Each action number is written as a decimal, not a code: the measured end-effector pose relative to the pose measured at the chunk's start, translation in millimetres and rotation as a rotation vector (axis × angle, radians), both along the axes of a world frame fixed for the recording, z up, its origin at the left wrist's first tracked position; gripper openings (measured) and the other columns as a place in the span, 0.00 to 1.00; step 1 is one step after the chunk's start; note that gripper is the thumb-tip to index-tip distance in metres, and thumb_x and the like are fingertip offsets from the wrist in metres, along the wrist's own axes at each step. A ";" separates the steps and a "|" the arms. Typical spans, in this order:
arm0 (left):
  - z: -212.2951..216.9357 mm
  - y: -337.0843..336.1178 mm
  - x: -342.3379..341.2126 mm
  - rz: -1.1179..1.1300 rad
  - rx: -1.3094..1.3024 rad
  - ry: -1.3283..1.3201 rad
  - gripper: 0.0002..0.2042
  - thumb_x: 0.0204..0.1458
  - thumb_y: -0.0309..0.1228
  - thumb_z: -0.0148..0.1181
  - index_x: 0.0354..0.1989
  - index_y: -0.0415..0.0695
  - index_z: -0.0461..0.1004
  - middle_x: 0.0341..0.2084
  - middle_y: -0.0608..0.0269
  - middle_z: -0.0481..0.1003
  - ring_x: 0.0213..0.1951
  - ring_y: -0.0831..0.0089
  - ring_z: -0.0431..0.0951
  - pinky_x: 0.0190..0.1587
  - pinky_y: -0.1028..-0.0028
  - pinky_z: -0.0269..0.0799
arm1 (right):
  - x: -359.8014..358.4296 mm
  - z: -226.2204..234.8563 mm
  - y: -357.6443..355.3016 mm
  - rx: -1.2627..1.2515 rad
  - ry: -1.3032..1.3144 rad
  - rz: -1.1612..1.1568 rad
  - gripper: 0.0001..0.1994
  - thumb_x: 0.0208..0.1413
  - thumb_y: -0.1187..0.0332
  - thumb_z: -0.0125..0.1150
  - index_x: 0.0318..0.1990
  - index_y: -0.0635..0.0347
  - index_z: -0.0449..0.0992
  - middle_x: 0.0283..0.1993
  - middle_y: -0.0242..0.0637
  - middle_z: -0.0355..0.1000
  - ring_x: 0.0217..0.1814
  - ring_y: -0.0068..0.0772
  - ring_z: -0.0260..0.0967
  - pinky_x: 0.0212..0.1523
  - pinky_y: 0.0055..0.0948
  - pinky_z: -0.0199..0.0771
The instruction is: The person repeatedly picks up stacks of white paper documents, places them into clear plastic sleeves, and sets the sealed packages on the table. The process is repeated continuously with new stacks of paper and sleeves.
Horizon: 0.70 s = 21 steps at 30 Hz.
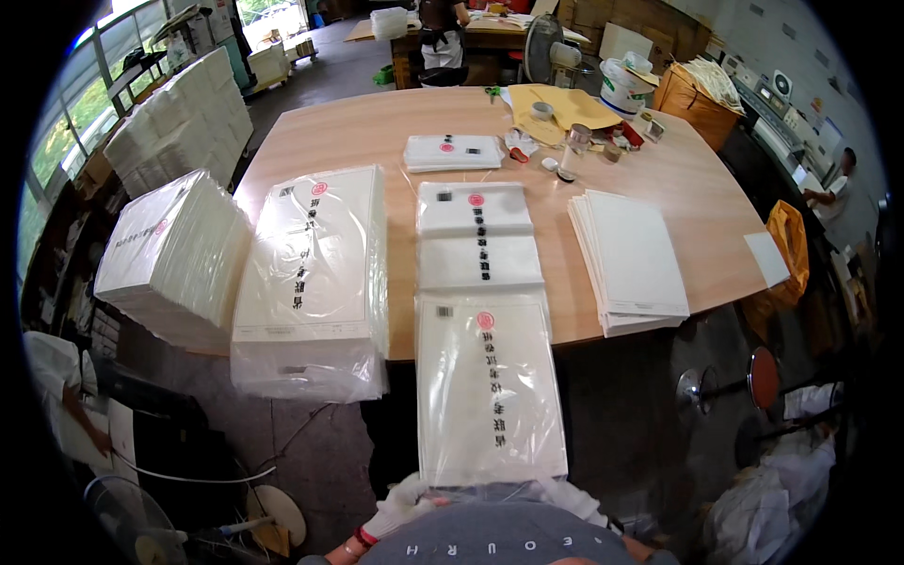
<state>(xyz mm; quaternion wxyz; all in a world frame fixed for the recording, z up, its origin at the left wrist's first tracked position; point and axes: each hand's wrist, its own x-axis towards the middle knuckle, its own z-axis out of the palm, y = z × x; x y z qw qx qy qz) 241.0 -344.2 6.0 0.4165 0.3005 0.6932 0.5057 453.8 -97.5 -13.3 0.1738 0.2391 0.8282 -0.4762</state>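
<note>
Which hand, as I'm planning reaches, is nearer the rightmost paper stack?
Right. The right hand is at the near right corner of the bag, short and left of the stack; the left hand, at the left corner, is farther left.

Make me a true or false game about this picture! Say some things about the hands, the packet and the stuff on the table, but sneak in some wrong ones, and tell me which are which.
1. The left hand and the right hand both wear white gloves. True.
2. Both hands are at the far end of the nearest printed packet. False: they are at the near end of the packet.
3. Yellow paper lies on the far part of the big table. True.
4. The big table has a shiny black top. False: the big table has a light wood-coloured top.
5. The stack of white sheets is to the right of the packet. True.
</note>
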 end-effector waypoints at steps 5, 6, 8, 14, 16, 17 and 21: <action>55.9 31.3 -15.5 0.316 -0.009 0.250 0.06 0.43 0.16 0.48 0.30 0.37 0.68 0.24 0.56 0.71 0.25 0.70 0.74 0.29 0.74 0.69 | -19.8 67.4 16.4 0.171 0.457 -0.324 0.14 0.56 0.69 0.50 0.49 0.61 0.69 0.40 0.46 0.73 0.41 0.35 0.73 0.38 0.30 0.73; 57.6 29.9 -15.1 0.311 0.127 0.212 0.06 0.41 0.15 0.45 0.26 0.38 0.67 0.21 0.56 0.69 0.23 0.69 0.73 0.27 0.73 0.68 | -5.1 67.8 17.8 0.170 0.480 -0.251 0.15 0.56 0.70 0.52 0.50 0.63 0.68 0.42 0.47 0.73 0.44 0.33 0.73 0.42 0.28 0.73; 52.0 38.4 -20.1 0.178 0.297 0.407 0.06 0.38 0.15 0.45 0.25 0.38 0.66 0.21 0.57 0.67 0.24 0.69 0.70 0.28 0.73 0.66 | 19.3 64.4 30.0 -0.611 0.253 -0.278 0.17 0.57 0.71 0.51 0.53 0.69 0.64 0.42 0.44 0.73 0.44 0.33 0.72 0.46 0.30 0.71; 113.2 93.3 -27.5 0.070 0.548 0.693 0.06 0.38 0.17 0.54 0.24 0.41 0.66 0.21 0.59 0.68 0.21 0.69 0.68 0.26 0.76 0.66 | -21.5 -12.8 45.9 -0.948 0.388 -0.609 0.14 0.57 0.66 0.48 0.48 0.63 0.66 0.39 0.39 0.70 0.40 0.33 0.69 0.40 0.31 0.72; 133.7 77.1 -34.5 0.092 0.564 0.457 0.04 0.43 0.22 0.56 0.23 0.44 0.67 0.20 0.62 0.68 0.19 0.72 0.67 0.24 0.75 0.65 | -74.8 55.6 5.7 -0.274 0.465 -0.152 0.16 0.56 0.70 0.46 0.51 0.65 0.64 0.44 0.41 0.69 0.46 0.35 0.68 0.45 0.30 0.71; 135.9 63.5 -36.0 0.213 0.606 0.061 0.04 0.45 0.24 0.55 0.23 0.45 0.67 0.20 0.63 0.68 0.20 0.73 0.67 0.24 0.74 0.65 | -99.9 71.8 -9.0 -0.669 0.561 -0.406 0.16 0.56 0.70 0.46 0.52 0.66 0.64 0.45 0.41 0.68 0.48 0.36 0.67 0.47 0.31 0.70; 123.2 33.3 -95.5 0.760 0.880 0.711 0.07 0.54 0.29 0.47 0.25 0.44 0.67 0.24 0.66 0.65 0.27 0.76 0.64 0.31 0.76 0.65 | -208.3 86.7 -11.4 -1.091 0.713 -0.434 0.18 0.57 0.69 0.45 0.55 0.66 0.62 0.52 0.44 0.66 0.52 0.35 0.66 0.50 0.32 0.69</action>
